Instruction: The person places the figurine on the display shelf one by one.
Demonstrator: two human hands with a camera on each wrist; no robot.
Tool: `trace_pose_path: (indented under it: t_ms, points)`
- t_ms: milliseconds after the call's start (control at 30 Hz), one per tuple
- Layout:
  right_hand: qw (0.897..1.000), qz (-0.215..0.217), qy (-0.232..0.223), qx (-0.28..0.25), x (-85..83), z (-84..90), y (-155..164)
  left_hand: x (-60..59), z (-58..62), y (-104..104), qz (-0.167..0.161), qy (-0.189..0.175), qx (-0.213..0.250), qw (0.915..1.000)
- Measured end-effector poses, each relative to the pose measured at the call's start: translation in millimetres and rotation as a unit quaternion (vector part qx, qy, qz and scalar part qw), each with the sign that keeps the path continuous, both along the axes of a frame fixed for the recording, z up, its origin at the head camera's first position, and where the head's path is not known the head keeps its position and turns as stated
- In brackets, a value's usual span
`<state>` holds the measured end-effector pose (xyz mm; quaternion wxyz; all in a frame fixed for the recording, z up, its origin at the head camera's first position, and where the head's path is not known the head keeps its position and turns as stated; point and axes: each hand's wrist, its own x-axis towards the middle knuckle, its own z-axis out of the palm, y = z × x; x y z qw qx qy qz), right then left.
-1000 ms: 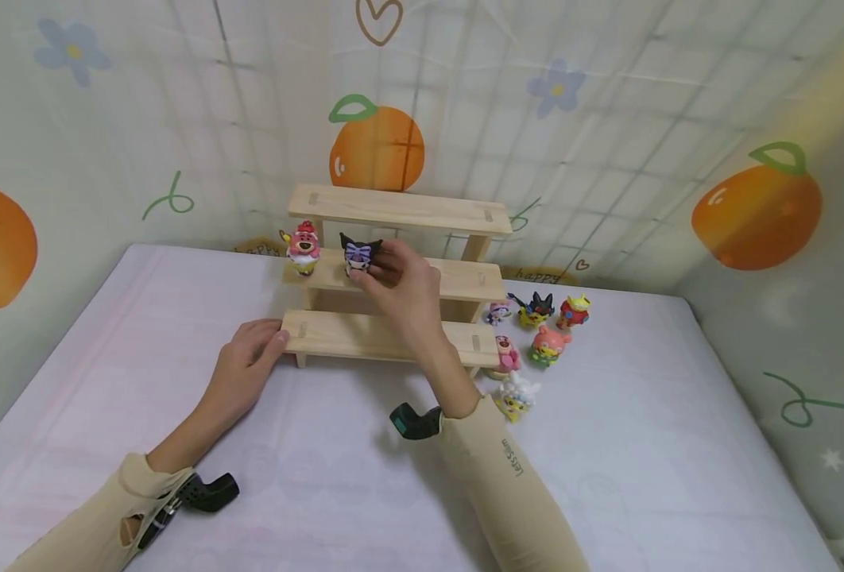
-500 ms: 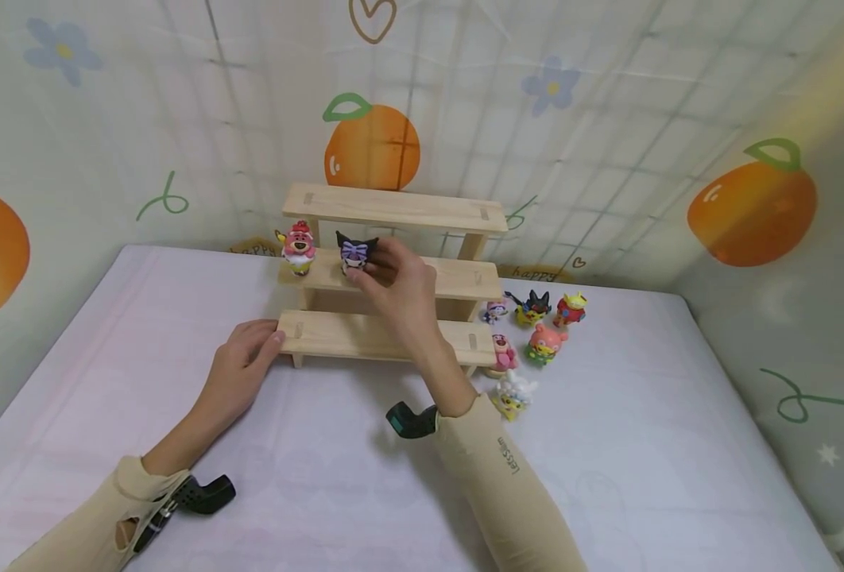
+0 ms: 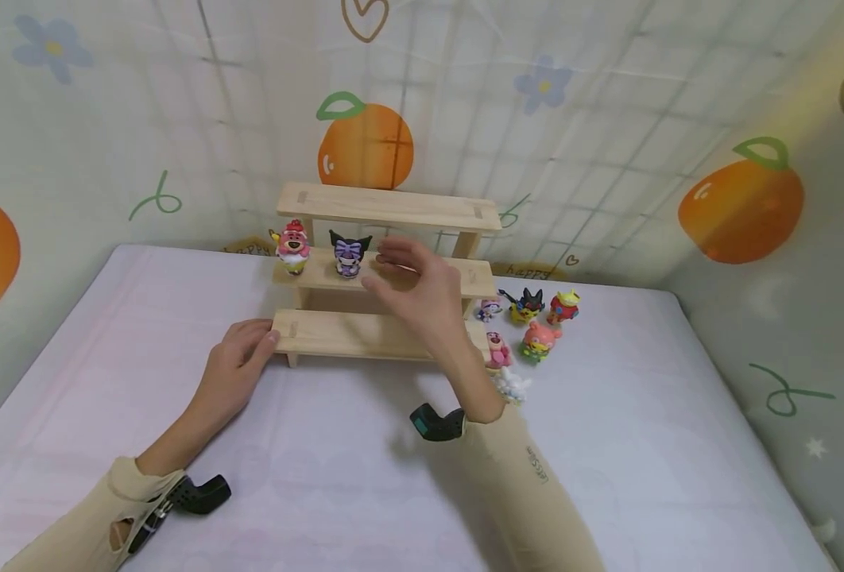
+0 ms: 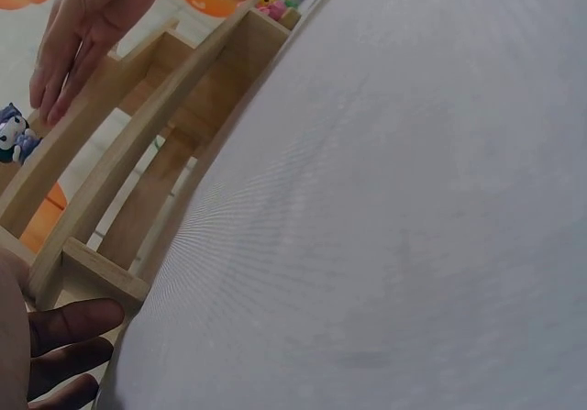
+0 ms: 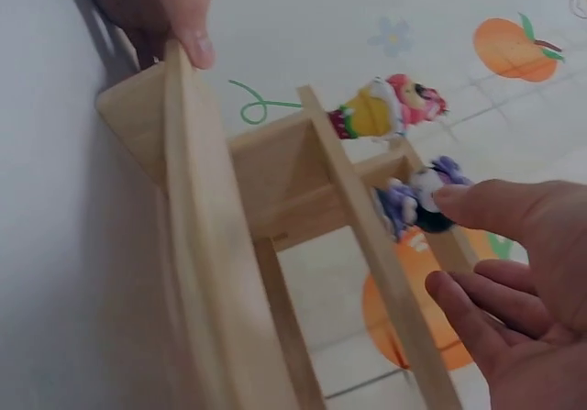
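A small figurine with a black two-pointed hood and purple bow [image 3: 349, 254] stands upright on the middle shelf of a three-step wooden display stand [image 3: 350, 334]. Just right of it is my right hand [image 3: 422, 298], thumb and fingers spread, holding nothing. In the right wrist view the thumb overlaps the hooded figurine [image 5: 399, 208]. At the left end of the lowest shelf, my left hand [image 3: 239, 361] grips the stand, thumb on the board's edge and fingers at its side. A pink bear figurine with a red top [image 3: 293, 248] stands at the middle shelf's left end.
Right of the stand, several figurines are grouped on the white-covered table [image 3: 651, 445]: a black-eared one [image 3: 525, 305], a red and yellow one [image 3: 563, 307], a coral-pink one [image 3: 540, 342] and a white fluffy one [image 3: 512, 384], partly behind my right forearm. A printed curtain [image 3: 465, 119] hangs behind.
My right hand has let go of the hooded figurine and moved a little to the right, fingers parted. The figurine stays on the middle shelf. My left hand keeps its hold on the stand.
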<state>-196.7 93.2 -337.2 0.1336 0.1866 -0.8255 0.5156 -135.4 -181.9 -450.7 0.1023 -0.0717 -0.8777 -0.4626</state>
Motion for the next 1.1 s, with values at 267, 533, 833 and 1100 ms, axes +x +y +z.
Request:
trace_pose_path:
  t_ms: [267,533,833,1100]
  points:
    - [1.0,-0.009,-0.008,-0.014,7.5,9.7,29.8,0.6,0.7,-1.4,-0.001,0.004,0.002,1.0]
    - [0.999,-0.023,0.028,-0.03,11.4,16.3,80.8,-0.6,-1.1,-0.9,0.001,0.008,0.006,0.9999]
    - [0.99,-0.137,0.026,0.032,12.4,14.8,146.8,0.8,1.4,-1.4,0.0,0.004,0.005,1.0]
    - [0.966,-0.256,-0.004,0.038,9.6,14.1,204.9,-0.8,0.2,-0.8,0.0,0.002,0.006,1.0]
